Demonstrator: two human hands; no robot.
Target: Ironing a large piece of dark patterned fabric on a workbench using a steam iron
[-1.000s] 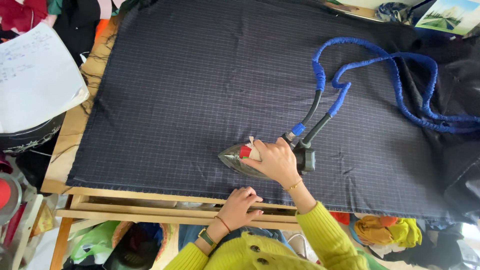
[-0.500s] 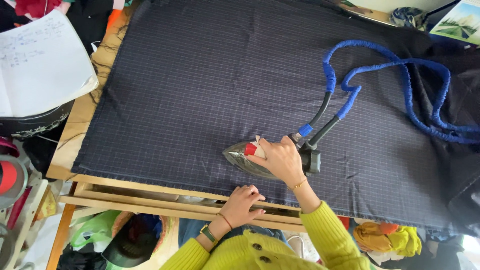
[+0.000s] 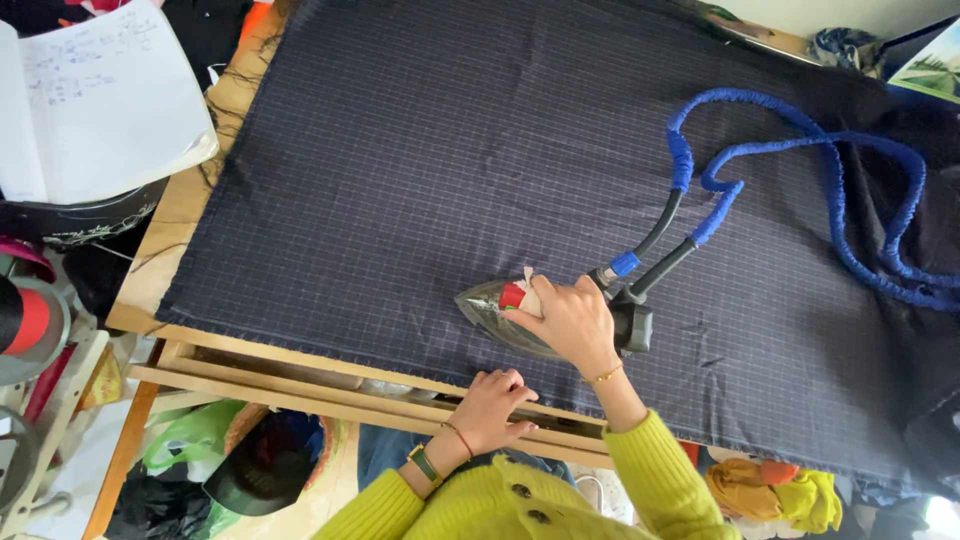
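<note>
On the dark checked cloth point(image 3: 420, 190), the right hand point(image 3: 568, 322) grips the iron point(image 3: 500, 312), left hand point(image 3: 492, 405) resting spread on the table edge point(image 3: 300, 378).

Soft, even daylight fills the room, bright but not harsh. It seems to come from the far right, where the wall and a picture point(image 3: 925, 62) look pale and washed. The dark cloth point(image 3: 420, 160) takes the light evenly, its fine grid sharp across the middle. The open book point(image 3: 95, 100) on the far left is the brightest thing, near white, its writing faint. Shadows are short and soft: a thin 1 under the blue hose point(image 3: 800, 150), another beside the iron point(image 3: 500, 310). No glare. The right hand point(image 3: 572, 325) is crisp, no motion blur. Under the table's near edge point(image 3: 300, 375) it turns dim, and the corners bend slightly.
</note>
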